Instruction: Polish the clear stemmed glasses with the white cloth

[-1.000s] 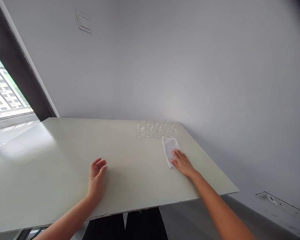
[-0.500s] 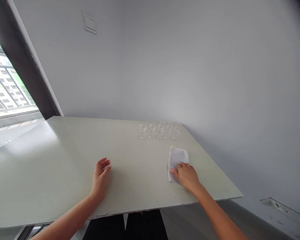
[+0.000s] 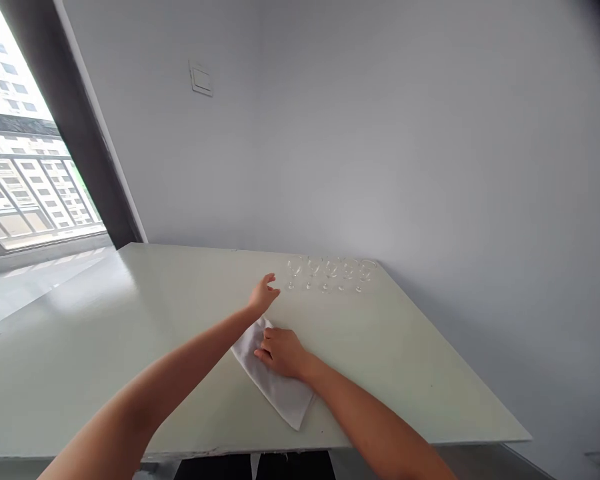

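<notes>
Several clear stemmed glasses stand upright in a row at the back of the table. My left hand (image 3: 264, 295) is stretched forward just short of the leftmost glass (image 3: 294, 270); its thumb and fingers are apart with nothing between them. Under my right hand (image 3: 281, 351) lies a white cloth (image 3: 285, 393), spread at a slant near the middle of the table. The fingers of that hand are curled onto the cloth. Part of the cloth's upper end is hidden behind my left forearm.
The pale table (image 3: 405, 380) has its front edge close to my body. Grey walls (image 3: 380, 133) meet behind it, with a light switch (image 3: 201, 80) at the left. A window (image 3: 30, 173) with a railing is on the far left.
My right hand has brought the cloth from the right side leftward to the middle. My left hand has moved forward and right, close to the glasses. The view has shifted slightly.
</notes>
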Tool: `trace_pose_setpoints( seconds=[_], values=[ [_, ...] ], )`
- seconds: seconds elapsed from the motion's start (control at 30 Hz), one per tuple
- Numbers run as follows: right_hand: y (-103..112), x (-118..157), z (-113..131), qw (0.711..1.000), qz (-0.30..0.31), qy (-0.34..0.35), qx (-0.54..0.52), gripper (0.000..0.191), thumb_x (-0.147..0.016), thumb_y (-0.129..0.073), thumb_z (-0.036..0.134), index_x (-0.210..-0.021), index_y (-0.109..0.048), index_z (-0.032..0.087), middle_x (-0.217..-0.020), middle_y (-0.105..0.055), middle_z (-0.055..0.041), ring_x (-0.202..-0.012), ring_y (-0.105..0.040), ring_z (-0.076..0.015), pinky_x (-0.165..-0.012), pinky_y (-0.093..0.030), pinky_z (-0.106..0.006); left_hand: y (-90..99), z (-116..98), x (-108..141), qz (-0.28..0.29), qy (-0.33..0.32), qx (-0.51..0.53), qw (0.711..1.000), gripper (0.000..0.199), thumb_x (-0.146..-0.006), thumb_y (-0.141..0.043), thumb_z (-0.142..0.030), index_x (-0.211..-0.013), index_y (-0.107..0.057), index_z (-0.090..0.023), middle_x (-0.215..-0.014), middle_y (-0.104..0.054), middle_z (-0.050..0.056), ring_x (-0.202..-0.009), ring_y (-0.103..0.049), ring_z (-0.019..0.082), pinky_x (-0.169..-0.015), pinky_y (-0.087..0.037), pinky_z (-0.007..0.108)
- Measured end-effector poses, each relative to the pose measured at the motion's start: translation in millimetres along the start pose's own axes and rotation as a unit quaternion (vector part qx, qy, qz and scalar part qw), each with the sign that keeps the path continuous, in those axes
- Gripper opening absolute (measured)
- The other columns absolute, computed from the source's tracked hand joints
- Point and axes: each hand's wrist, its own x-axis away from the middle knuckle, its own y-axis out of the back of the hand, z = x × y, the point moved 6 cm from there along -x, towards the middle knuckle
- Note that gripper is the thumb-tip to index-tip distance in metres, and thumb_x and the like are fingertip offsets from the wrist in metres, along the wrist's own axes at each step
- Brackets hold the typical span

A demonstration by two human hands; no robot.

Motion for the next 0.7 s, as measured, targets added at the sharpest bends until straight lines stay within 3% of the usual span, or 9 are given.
trace_pose_setpoints(
  seconds=[0.13, 0.23, 0.33, 0.43, 0.5, 0.57, 0.7],
  values=[
    [-1.7, 4.2, -7.1, 0.999, -0.044, 0.001, -0.022, 0.03, -0.087, -0.046, 0.031, -0.066, -0.062, 0.017, -0.073, -0.059, -0.0027, -0.066, -0.052, -0.0126, -0.057, -0.035, -0.024, -39.4, 6.4, -36.7, 0.026, 0.021, 0.002, 0.999, 0.069, -0.062, -0.068, -0.021, -0.125, -0.04, -0.024, -0.126, -0.05, 0.008, -0.077, -0.056, 0.013, -0.06, -0.043, 0.023],
    [-3.3, 9.4, -10.9, 0.998, -0.051, -0.006, -0.032, 0.027, -0.086, -0.047, 0.029, -0.066, -0.063, 0.017, -0.071, -0.059, -0.0026, -0.066, -0.052, -0.0126, -0.057, -0.035, -0.024, -65.6, 12.1, -51.8, 0.036, 0.041, 0.012, 0.998, 0.069, -0.063, -0.068, -0.025, -0.125, -0.039, -0.022, -0.124, -0.051, 0.011, -0.075, -0.057, 0.012, -0.054, -0.042, 0.021],
    [-3.9, 11.3, -13.2, 0.998, -0.051, -0.007, -0.043, 0.025, -0.085, -0.049, 0.028, -0.067, -0.063, 0.017, -0.07, -0.058, -0.0023, -0.066, -0.051, -0.0128, -0.057, -0.035, -0.024, -82.9, 15.9, -60.5, 0.035, 0.049, 0.025, 0.998, 0.055, -0.067, -0.065, -0.026, -0.118, -0.045, -0.019, -0.11, -0.058, 0.01, -0.07, -0.057, 0.012, -0.053, -0.042, 0.021],
    [-2.9, 12.7, -15.0, 0.998, -0.052, -0.001, -0.047, 0.027, -0.085, -0.048, 0.029, -0.066, -0.063, 0.017, -0.07, -0.058, -0.0024, -0.067, -0.051, -0.0129, -0.057, -0.034, -0.024, -84.9, 20.8, -67.4, 0.03, 0.047, 0.039, 0.998, 0.032, -0.073, -0.059, -0.024, -0.104, -0.054, -0.017, -0.088, -0.062, 0.006, -0.062, -0.055, 0.009, -0.053, -0.042, 0.021],
    [-2.1, 14.0, -16.6, 0.998, -0.051, -0.003, -0.049, 0.028, -0.085, -0.048, 0.029, -0.065, -0.063, 0.017, -0.071, -0.058, -0.0028, -0.067, -0.051, -0.0132, -0.058, -0.034, -0.025, -72.3, 26.9, -73.2, 0.014, 0.045, 0.045, 0.998, 0.022, -0.075, -0.057, -0.023, -0.096, -0.057, -0.018, -0.082, -0.061, 0.004, -0.058, -0.054, 0.008, -0.052, -0.042, 0.02],
    [-1.5, 15.1, -17.9, 0.997, -0.049, -0.01, -0.054, 0.028, -0.085, -0.049, 0.03, -0.064, -0.062, 0.017, -0.072, -0.058, -0.0032, -0.068, -0.05, -0.0132, -0.059, -0.034, -0.025, -46.0, 35.7, -80.2, -0.018, 0.048, 0.048, 0.998, 0.018, -0.075, -0.055, -0.022, -0.093, -0.058, -0.018, -0.08, -0.061, 0.003, -0.056, -0.053, 0.007, -0.051, -0.042, 0.02],
    [-1.8, 15.1, -17.9, 0.997, -0.048, -0.018, -0.064, 0.029, -0.085, -0.049, 0.031, -0.062, -0.06, 0.017, -0.072, -0.057, -0.0021, -0.065, -0.048, -0.0116, -0.057, -0.033, -0.024, 41.5, 59.1, -92.3, -0.106, 0.064, 0.041, 0.991, 0.018, -0.073, -0.056, -0.02, -0.091, -0.058, -0.018, -0.079, -0.061, 0.003, -0.052, -0.051, 0.007, -0.05, -0.041, 0.02]
  ],
)
